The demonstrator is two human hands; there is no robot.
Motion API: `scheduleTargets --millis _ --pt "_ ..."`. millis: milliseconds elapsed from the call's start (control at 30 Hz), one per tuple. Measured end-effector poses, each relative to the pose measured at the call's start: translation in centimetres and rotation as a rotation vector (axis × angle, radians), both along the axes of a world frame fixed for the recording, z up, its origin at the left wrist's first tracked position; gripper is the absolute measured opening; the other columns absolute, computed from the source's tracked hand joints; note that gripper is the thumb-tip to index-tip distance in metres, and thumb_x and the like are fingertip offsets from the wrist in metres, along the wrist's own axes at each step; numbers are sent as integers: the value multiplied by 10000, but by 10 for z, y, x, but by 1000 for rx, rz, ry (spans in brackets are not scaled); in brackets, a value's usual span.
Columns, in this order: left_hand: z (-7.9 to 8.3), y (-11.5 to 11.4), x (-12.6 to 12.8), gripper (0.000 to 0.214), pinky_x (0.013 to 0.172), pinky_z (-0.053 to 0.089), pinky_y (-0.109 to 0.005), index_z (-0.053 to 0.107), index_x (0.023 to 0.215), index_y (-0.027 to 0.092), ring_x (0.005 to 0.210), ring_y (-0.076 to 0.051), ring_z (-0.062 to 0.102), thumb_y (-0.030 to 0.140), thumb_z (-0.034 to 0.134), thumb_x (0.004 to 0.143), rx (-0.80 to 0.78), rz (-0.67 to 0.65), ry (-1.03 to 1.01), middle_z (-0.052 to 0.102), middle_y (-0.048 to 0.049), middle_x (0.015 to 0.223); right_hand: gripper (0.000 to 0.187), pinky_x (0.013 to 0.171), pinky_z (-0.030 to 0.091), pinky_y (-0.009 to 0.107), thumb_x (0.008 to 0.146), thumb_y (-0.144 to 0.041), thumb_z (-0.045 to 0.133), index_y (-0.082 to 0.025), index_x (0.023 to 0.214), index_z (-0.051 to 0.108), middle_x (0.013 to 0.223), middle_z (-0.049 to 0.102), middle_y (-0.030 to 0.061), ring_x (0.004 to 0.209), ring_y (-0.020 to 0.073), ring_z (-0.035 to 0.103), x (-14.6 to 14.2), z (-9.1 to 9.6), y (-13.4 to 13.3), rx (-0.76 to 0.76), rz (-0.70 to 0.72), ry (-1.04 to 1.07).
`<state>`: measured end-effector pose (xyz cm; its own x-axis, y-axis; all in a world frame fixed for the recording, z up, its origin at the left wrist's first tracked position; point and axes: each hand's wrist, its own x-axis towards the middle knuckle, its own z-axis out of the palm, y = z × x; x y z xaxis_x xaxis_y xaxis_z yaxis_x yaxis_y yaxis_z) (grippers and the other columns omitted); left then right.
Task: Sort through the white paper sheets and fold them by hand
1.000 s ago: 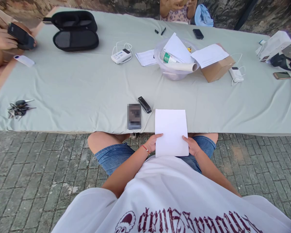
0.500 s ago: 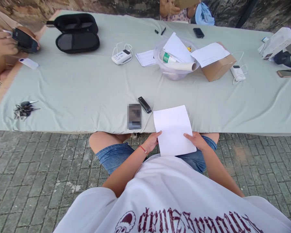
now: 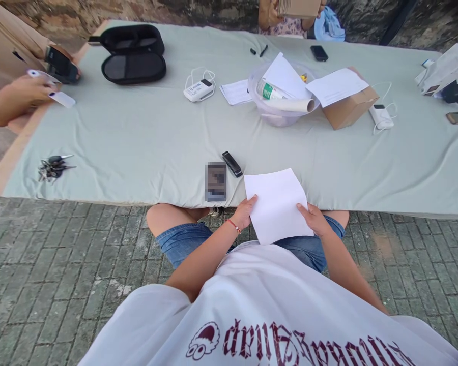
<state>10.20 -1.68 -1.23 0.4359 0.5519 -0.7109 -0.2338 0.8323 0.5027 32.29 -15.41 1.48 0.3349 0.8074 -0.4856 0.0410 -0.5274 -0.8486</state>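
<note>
Both of my hands hold blank white paper over my lap, its far part reaching over the table edge. My left hand grips the left side, thumb on top and fingers hidden underneath. On the opposite side my right hand pinches it the same way. Whether it is one sheet or a thin stack I cannot tell. Just beyond the paper, to the left, lies a black stapler. Beside it is a flat dark rectangular thing with a blurred-out surface.
A plastic basin holds papers, a bottle and a roll, next to a cardboard box. Around the cloth-covered table lie a black case, keys and white corded devices. Other people's hands work at the left and far edges.
The paper has tilted slightly and its right side bends more, with my hands still on it. The view has shifted a little left. At the left, another person's hand now holds a white object.
</note>
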Motion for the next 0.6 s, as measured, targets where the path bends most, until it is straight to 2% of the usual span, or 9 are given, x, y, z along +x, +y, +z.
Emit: scheduleTargets --millis 133,267,400,500,600 --pt "-3 0 1 400 971 532 -423 628 1133 87 997 -263 697 384 659 867 -38 66 -5 727 -168 1063 489 881 544 431 867 -628 530 -262 1160 668 1074 734 41 1020 298 670 -4 -9 4 18 7 -55" --pt "6 5 -3 412 1024 493 -441 636 1144 125 1050 -261 681 383 702 831 29 102 -117 715 -140 1122 506 895 542 452 888 -639 482 -276 1197 651 1109 726 38 1026 314 670 1 4 4 43 131 -127" --pt "12 8 -2 382 1077 450 -445 644 1143 174 1121 -249 649 326 738 805 119 228 -150 706 -99 1172 496 958 518 476 914 -629 430 -305 1230 632 1183 701 18 1086 321 650 6 21 5 78 251 -245" --pt "14 7 0 317 1095 435 -424 656 1108 177 1158 -243 628 332 704 836 120 289 -145 715 -87 1155 491 964 513 491 931 -616 401 -307 1242 622 1178 701 17 1099 327 644 5 25 6 91 254 -301" --pt "15 6 -1 295 1106 422 -426 657 1109 163 1178 -248 616 330 661 866 101 284 -188 716 -91 1148 491 972 505 502 940 -608 388 -305 1257 608 1179 699 22 1115 328 634 4 24 6 99 227 -343"
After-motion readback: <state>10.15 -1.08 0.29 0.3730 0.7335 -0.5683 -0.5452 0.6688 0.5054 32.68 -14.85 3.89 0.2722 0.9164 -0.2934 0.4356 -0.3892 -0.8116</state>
